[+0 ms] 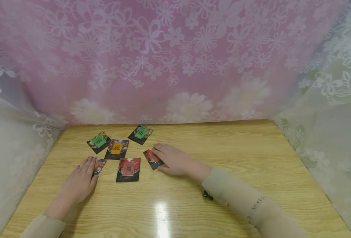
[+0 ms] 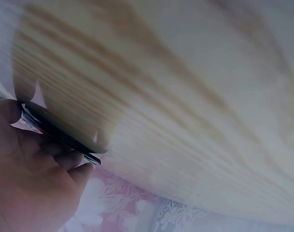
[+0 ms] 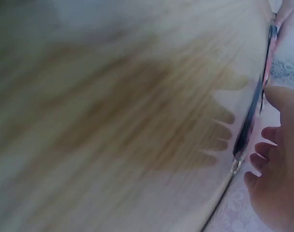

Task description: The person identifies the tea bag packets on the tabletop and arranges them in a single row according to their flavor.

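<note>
My left hand [image 1: 75, 183] and right hand [image 1: 173, 160] rest, relaxed, on an orange-labelled packet [image 1: 99, 165] and a red-labelled packet [image 1: 152, 162]; only wrist views show the wooden table [image 1: 237, 148] mirroring them. Pink floral curtain [image 1: 193, 62] beyond.

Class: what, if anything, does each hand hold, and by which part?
No clear grip: the left hand covers the nearer orange packet on its left, the right hand the angled red packet on its right.

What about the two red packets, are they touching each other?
Apart. The head view shows it: a thin strip of table lies between the left red packet and the right red packet, partly under the right hand.
</note>
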A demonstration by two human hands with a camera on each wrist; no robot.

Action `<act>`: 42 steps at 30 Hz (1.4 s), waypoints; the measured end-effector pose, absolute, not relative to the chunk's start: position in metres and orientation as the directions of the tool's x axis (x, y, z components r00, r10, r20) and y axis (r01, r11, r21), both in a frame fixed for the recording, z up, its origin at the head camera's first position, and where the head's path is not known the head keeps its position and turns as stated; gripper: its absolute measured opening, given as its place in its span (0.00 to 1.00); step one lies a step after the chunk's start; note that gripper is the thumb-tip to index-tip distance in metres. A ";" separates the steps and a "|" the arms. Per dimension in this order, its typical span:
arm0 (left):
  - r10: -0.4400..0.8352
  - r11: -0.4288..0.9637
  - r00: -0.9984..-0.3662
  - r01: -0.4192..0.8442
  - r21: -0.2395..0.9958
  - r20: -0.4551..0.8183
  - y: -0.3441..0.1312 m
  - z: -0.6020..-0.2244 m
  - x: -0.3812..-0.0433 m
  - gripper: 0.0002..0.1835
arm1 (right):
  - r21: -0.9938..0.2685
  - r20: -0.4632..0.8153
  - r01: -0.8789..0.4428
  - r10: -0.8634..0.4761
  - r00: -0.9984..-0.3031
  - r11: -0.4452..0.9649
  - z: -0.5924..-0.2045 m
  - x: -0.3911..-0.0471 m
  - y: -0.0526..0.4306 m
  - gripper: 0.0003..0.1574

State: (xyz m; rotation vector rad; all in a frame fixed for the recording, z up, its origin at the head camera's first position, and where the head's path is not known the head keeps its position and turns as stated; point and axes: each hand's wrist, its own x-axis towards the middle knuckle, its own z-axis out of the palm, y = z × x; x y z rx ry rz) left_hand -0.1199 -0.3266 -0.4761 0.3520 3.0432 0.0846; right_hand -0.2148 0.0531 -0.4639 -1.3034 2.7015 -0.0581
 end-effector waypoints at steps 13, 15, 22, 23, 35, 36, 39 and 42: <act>0.235 0.971 -0.971 0.232 0.061 -0.052 -0.326 -0.474 -0.118 0.36 | -0.165 -0.146 -0.778 -0.795 -0.589 0.607 -0.468 -0.220 0.042 0.43; 0.238 0.970 -0.970 0.235 0.061 -0.050 -0.326 -0.474 -0.117 0.36 | -0.180 -0.144 -0.769 -0.789 -0.597 0.614 -0.470 -0.222 0.047 0.43; 0.236 0.971 -0.971 0.233 0.061 -0.049 -0.326 -0.477 -0.116 0.36 | -0.222 -0.114 -0.745 -0.776 -0.620 0.629 -0.471 -0.226 0.078 0.41; 0.235 0.971 -0.971 0.232 0.062 -0.050 -0.326 -0.478 -0.116 0.36 | -0.225 -0.112 -0.739 -0.771 -0.627 0.635 -0.470 -0.226 0.083 0.41; 0.246 0.969 -0.968 0.243 0.050 -0.050 -0.327 -0.481 -0.116 0.36 | -0.267 -0.061 -0.674 -0.710 -0.702 0.689 -0.470 -0.232 0.142 0.41; 0.247 0.968 -0.968 0.244 0.052 -0.049 -0.326 -0.481 -0.116 0.36 | -0.268 -0.062 -0.665 -0.701 -0.710 0.697 -0.470 -0.233 0.147 0.41; 0.251 0.967 -0.967 0.249 0.049 -0.044 -0.326 -0.481 -0.117 0.36 | -0.263 -0.054 -0.641 -0.675 -0.736 0.721 -0.470 -0.236 0.162 0.41; 0.256 0.966 -0.966 0.254 0.043 -0.034 -0.327 -0.482 -0.120 0.36 | -0.280 -0.046 -0.611 -0.646 -0.762 0.740 -0.469 -0.238 0.178 0.41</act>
